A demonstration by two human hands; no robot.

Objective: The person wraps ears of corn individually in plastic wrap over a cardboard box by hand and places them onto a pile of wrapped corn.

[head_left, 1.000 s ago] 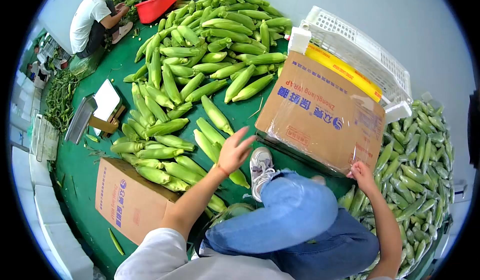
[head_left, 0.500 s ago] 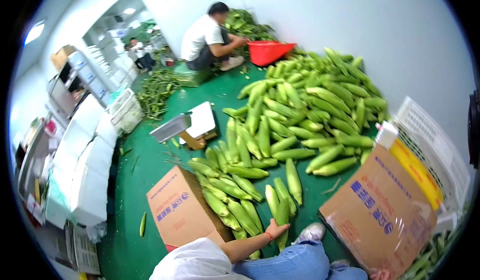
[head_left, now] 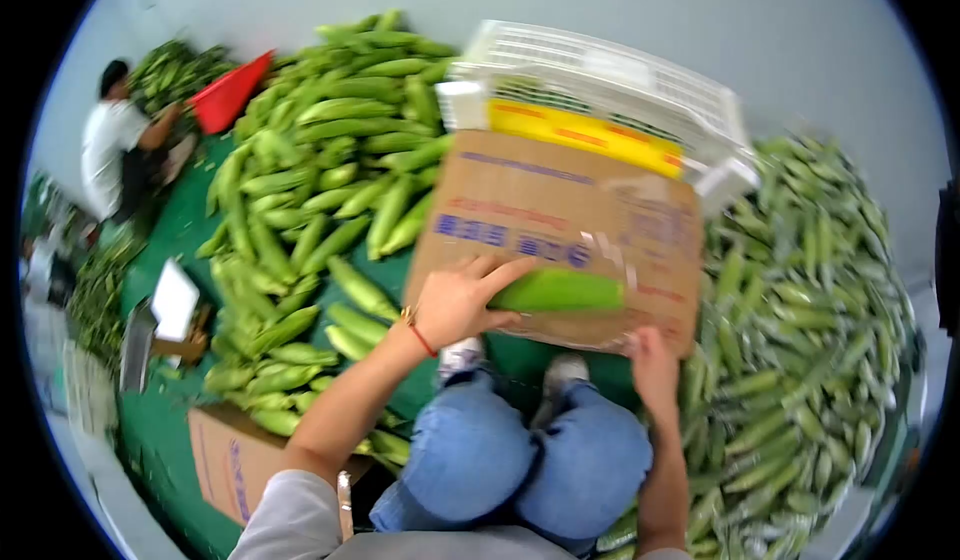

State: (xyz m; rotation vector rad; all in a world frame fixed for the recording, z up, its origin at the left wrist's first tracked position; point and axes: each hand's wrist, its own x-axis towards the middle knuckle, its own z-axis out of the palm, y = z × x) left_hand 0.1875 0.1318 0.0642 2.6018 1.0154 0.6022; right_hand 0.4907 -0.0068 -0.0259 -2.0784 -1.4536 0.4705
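Note:
An unpeeled ear of corn (head_left: 557,291) in green husk is gripped by my left hand (head_left: 463,298), its tip pointing right. Both are over the lower part of a cardboard box (head_left: 560,185) with blue and red printing. Beside that box's lower right corner is my right hand (head_left: 654,365), fingers drawn together and blurred; what they hold, if anything, does not show. Glossy clear film shows on the box top. To the left lies a big heap of husked-green corn ears (head_left: 340,145). On the right is a pile of film-wrapped corn ears (head_left: 800,340).
A white plastic crate (head_left: 610,70) with a yellow strip (head_left: 585,138) stands behind the box. Another cardboard box (head_left: 222,460) is at lower left, near a scale (head_left: 175,300). A co-worker (head_left: 120,150) squats beside a red basin (head_left: 230,92).
My view has swung right. My left hand has lifted the corn ear off the floor heap and carried it over the cardboard box. My right hand and the wrapped pile are now fully in view.

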